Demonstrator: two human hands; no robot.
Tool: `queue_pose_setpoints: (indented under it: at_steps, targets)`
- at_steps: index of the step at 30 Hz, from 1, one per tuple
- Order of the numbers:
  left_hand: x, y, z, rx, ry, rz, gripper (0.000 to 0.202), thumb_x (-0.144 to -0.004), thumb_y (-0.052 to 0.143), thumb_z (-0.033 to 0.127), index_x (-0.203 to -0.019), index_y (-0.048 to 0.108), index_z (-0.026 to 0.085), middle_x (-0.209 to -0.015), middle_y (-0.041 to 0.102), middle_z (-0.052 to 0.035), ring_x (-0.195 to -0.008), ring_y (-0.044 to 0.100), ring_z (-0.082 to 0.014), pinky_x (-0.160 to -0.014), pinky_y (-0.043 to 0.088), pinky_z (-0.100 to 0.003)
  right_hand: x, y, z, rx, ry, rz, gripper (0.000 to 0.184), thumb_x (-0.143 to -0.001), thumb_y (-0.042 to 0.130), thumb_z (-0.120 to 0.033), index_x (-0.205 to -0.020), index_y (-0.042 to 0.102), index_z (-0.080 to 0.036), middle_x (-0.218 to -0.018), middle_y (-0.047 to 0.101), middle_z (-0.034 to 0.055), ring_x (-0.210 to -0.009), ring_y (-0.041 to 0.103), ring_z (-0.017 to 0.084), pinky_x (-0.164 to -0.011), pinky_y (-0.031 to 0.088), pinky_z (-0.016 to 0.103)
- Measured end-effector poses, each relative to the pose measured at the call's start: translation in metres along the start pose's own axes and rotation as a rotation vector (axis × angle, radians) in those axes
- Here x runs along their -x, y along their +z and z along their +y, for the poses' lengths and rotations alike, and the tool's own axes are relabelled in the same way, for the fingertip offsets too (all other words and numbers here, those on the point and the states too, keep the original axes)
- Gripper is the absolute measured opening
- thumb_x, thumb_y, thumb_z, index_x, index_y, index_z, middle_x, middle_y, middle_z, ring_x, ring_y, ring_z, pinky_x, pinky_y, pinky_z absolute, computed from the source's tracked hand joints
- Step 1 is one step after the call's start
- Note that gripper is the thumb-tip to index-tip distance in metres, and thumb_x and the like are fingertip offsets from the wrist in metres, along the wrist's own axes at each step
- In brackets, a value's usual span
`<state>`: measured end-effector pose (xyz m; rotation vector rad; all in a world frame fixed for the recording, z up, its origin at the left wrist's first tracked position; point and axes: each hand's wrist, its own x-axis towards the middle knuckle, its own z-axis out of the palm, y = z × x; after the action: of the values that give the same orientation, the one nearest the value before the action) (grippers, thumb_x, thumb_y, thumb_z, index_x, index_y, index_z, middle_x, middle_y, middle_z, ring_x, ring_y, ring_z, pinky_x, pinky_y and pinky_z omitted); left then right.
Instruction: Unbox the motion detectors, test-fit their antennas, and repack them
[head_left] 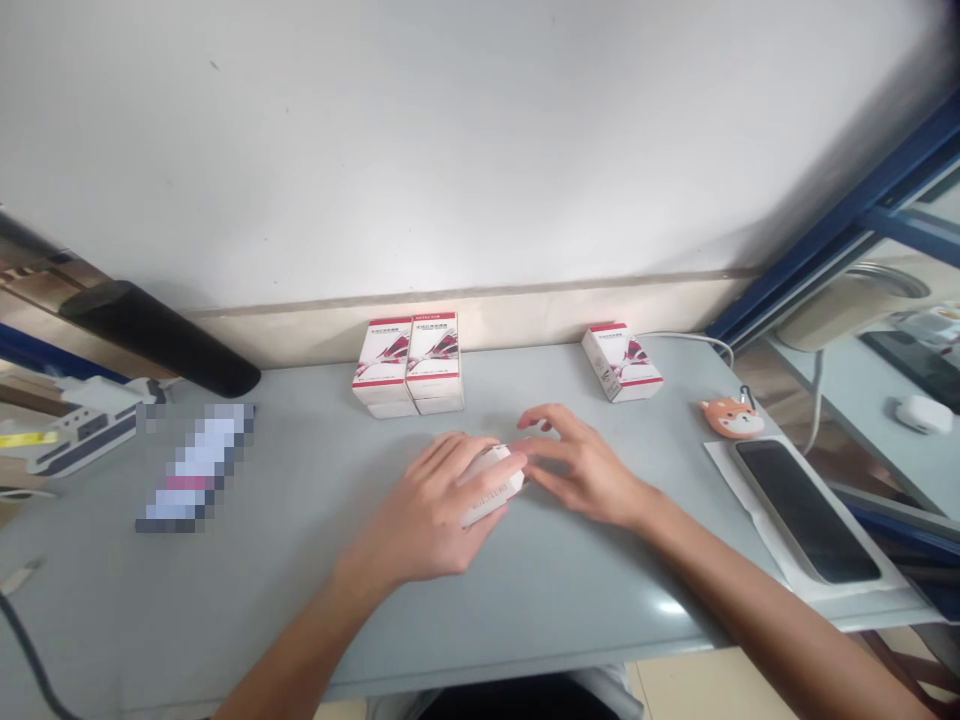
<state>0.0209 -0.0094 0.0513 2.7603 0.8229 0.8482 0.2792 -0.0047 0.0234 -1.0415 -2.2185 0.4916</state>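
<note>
My left hand (447, 505) is wrapped round a small white cardboard box (495, 492) with "DETECTOR" printed on its side. The box is over the middle of the table, partly covered by my fingers. At the box's right end, my right hand (581, 465) has its fingers apart and curved, the fingertips close to the end flap; whether they touch it I cannot tell. Behind my hands, two stacks of red-and-white boxes (409, 365) stand side by side near the wall. Another red-and-white box (624, 362) lies further right.
On the right, a dark phone (806, 510) lies on a white sheet (720, 465), with an orange animal-face case (732, 416) behind it. A pixelated phone-like object (196, 468), a power strip (97, 425) and a black cylinder (161, 335) are on the left of the grey table (300, 620).
</note>
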Motion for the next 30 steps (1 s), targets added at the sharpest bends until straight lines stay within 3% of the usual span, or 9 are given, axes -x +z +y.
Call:
queue_pose_setpoints:
  at_steps: [6, 9, 13, 15, 17, 20, 24, 26, 30]
  targets:
    - [-0.001, 0.001, -0.002, 0.025, -0.046, -0.092, 0.048, -0.095, 0.066, 0.017, -0.140, 0.054, 0.027, -0.129, 0.068, -0.0081, -0.111, 0.067, -0.0243, -0.101, 0.053, -0.042, 0.001, 0.016, -0.002, 0.074, 0.082, 0.032, 0.014, -0.100, 0.062, -0.018, -0.106, 0.072, -0.026, -0.113, 0.069, 0.0071, -0.100, 0.066, 0.021, -0.083, 0.055, 0.035]
    - [-0.003, 0.001, 0.001, 0.037, -0.065, -0.110, 0.047, -0.097, 0.067, 0.021, -0.141, 0.055, 0.030, -0.138, 0.065, -0.0072, -0.123, 0.065, -0.0246, -0.109, 0.052, -0.042, 0.001, 0.021, -0.002, 0.126, 0.108, 0.070, 0.018, -0.097, 0.059, -0.011, -0.096, 0.070, -0.025, -0.107, 0.071, 0.0060, -0.096, 0.065, 0.022, -0.081, 0.051, 0.034]
    - [-0.001, 0.001, -0.004, 0.024, -0.320, -0.158, 0.053, -0.099, 0.068, 0.038, -0.149, 0.051, 0.037, -0.165, 0.042, -0.0080, -0.138, 0.059, -0.0292, -0.108, 0.055, -0.042, -0.002, 0.023, 0.007, 0.157, 0.159, 0.121, 0.023, -0.090, 0.056, -0.004, -0.094, 0.067, -0.024, -0.106, 0.072, 0.0067, -0.091, 0.065, 0.023, -0.078, 0.047, 0.035]
    - [0.002, 0.002, -0.013, 0.051, -0.430, -0.197, 0.052, -0.102, 0.063, 0.043, -0.152, 0.049, 0.039, -0.157, 0.052, -0.0066, -0.126, 0.067, -0.0263, -0.100, 0.059, -0.039, -0.003, 0.019, 0.017, 0.150, 0.216, 0.151, 0.023, -0.089, 0.055, -0.005, -0.094, 0.067, -0.024, -0.105, 0.071, 0.0057, -0.085, 0.065, 0.022, -0.075, 0.046, 0.034]
    - [0.004, 0.001, -0.022, 0.087, -0.464, -0.220, 0.050, -0.104, 0.059, 0.044, -0.153, 0.048, 0.039, -0.142, 0.065, -0.0039, -0.116, 0.071, -0.0237, -0.095, 0.059, -0.036, -0.005, 0.011, 0.028, 0.125, 0.277, 0.181, 0.022, -0.089, 0.054, -0.007, -0.094, 0.066, -0.025, -0.103, 0.071, 0.0041, -0.081, 0.064, 0.020, -0.069, 0.044, 0.032]
    - [0.006, -0.002, -0.033, 0.109, -0.470, -0.198, 0.050, -0.103, 0.060, 0.046, -0.152, 0.052, 0.038, -0.134, 0.070, -0.0031, -0.110, 0.072, -0.0238, -0.091, 0.059, -0.035, -0.006, -0.004, 0.043, 0.053, 0.337, 0.221, 0.017, -0.094, 0.052, -0.015, -0.095, 0.066, -0.025, -0.107, 0.070, 0.0044, -0.079, 0.063, 0.020, -0.065, 0.043, 0.031]
    - [0.007, -0.008, -0.038, 0.171, -0.564, -0.177, 0.050, -0.101, 0.061, 0.050, -0.150, 0.054, 0.042, -0.131, 0.071, -0.0001, -0.097, 0.074, -0.0207, -0.077, 0.060, -0.029, -0.007, -0.023, 0.049, -0.123, 0.338, 0.263, 0.014, -0.100, 0.051, -0.028, -0.100, 0.065, -0.024, -0.111, 0.070, 0.0067, -0.092, 0.065, 0.022, -0.080, 0.052, 0.036]
    - [0.008, -0.010, -0.039, 0.188, -0.568, -0.165, 0.051, -0.101, 0.061, 0.049, -0.150, 0.054, 0.041, -0.132, 0.071, -0.0013, -0.095, 0.074, -0.0204, -0.076, 0.060, -0.029, -0.006, -0.030, 0.050, -0.249, 0.357, 0.314, 0.014, -0.101, 0.054, -0.035, -0.100, 0.063, -0.023, -0.103, 0.070, 0.0057, -0.094, 0.065, 0.022, -0.084, 0.054, 0.037]
    - [0.014, -0.014, -0.048, 0.036, -0.508, -0.139, 0.049, -0.101, 0.059, 0.042, -0.149, 0.057, 0.035, -0.131, 0.071, -0.0045, -0.100, 0.072, -0.0236, -0.083, 0.059, -0.033, -0.004, -0.040, 0.056, -0.504, 0.466, 0.489, 0.022, -0.099, 0.060, -0.048, -0.099, 0.058, -0.025, -0.080, 0.062, -0.0015, -0.072, 0.059, 0.018, -0.073, 0.055, 0.034]
